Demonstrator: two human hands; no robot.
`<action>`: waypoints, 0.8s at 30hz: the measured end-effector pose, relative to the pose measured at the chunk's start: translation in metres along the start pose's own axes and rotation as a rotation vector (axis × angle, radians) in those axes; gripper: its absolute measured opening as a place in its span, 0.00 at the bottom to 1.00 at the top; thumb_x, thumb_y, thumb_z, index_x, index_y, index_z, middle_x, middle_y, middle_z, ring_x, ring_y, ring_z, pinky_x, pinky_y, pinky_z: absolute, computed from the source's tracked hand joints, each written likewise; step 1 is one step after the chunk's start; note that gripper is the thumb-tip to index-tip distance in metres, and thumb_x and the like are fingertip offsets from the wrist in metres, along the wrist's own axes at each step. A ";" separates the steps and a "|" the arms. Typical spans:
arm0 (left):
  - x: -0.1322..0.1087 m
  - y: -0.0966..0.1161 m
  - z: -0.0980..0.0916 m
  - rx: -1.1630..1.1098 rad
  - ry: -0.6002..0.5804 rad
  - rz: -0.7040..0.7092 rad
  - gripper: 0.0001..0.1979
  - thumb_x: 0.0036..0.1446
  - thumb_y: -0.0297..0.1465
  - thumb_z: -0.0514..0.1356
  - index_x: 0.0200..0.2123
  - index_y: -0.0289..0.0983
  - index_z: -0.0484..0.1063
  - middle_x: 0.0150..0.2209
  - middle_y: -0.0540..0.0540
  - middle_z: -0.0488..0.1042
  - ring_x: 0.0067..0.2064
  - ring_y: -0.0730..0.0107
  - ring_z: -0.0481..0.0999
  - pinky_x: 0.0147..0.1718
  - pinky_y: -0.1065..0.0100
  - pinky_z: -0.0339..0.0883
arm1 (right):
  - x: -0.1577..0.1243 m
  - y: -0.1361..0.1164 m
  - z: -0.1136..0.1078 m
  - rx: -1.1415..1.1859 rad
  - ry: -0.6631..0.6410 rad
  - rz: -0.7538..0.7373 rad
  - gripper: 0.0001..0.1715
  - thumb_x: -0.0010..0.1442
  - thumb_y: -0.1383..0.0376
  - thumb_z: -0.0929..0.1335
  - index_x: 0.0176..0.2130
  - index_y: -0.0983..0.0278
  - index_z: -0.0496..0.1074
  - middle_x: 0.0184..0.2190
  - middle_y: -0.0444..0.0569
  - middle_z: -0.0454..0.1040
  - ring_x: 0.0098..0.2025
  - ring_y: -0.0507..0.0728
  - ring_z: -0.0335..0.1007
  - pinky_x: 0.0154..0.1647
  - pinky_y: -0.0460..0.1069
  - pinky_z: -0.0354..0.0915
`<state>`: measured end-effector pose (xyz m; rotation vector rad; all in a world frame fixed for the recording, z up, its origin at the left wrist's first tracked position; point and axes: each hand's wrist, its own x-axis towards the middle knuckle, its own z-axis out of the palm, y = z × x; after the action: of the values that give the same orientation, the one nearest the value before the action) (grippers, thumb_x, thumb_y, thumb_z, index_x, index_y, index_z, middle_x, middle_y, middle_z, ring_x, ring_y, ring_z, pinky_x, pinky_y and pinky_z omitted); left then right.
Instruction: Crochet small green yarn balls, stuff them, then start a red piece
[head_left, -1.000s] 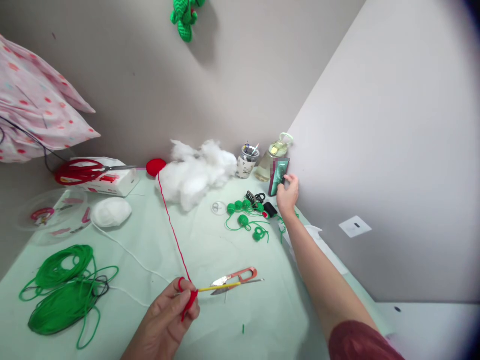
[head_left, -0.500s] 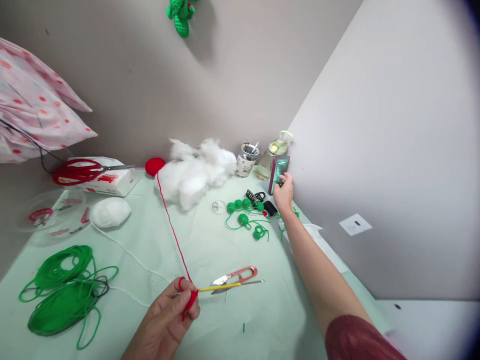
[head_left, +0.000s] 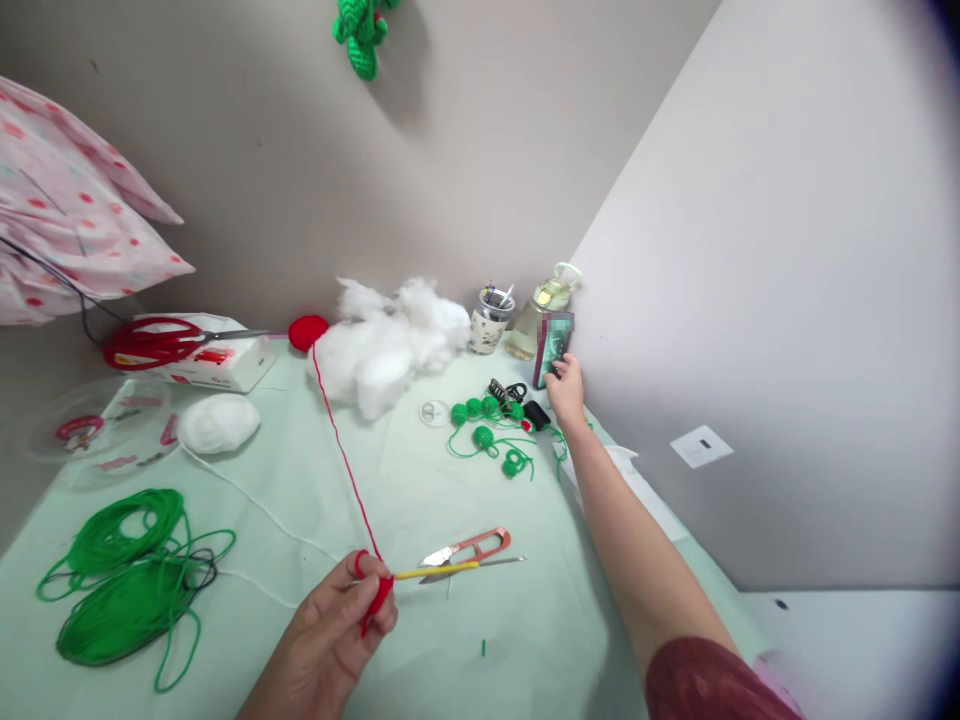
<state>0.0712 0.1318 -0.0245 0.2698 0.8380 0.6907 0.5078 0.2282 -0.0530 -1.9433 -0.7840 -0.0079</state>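
My left hand point(head_left: 337, 620), low and left of centre, pinches a small red crocheted piece point(head_left: 380, 600) with a yellow-handled crochet hook point(head_left: 439, 573) in it, pointing right. Red yarn point(head_left: 345, 460) loops over a finger and runs back to a red ball point(head_left: 307, 332). My right hand point(head_left: 566, 390) reaches out to a phone point(head_left: 553, 350) that leans upright by a bottle point(head_left: 531, 325). Its fingers are apart and touch the lower part of the screen. Orange-handled thread snips point(head_left: 480, 545) lie beyond the hook.
White stuffing point(head_left: 397, 345) lies at the back beside a pen cup point(head_left: 490, 322). Green crocheted balls point(head_left: 484, 437) sit near the phone. On the left are green yarn point(head_left: 124, 610), a white ball point(head_left: 219, 423) and red scissors point(head_left: 161, 343) on a box.
The fingers of my right hand have shifted slightly down on the phone screen. My left hand keeps its hold. The view has turned slightly.
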 end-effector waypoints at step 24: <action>-0.038 0.014 0.011 -0.060 -0.200 0.082 0.09 0.49 0.31 0.76 0.32 0.38 0.82 0.33 0.50 0.77 0.36 0.74 0.75 0.38 0.74 0.74 | -0.289 -0.185 -0.070 0.586 -0.792 -0.451 0.05 0.66 0.66 0.71 0.44 0.58 0.77 0.35 0.46 0.77 0.36 0.54 0.73 0.39 0.50 0.71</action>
<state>0.0552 0.1179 0.0122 0.3153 0.6174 0.7508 0.2048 0.0755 0.0351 -1.1477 -1.5262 0.6762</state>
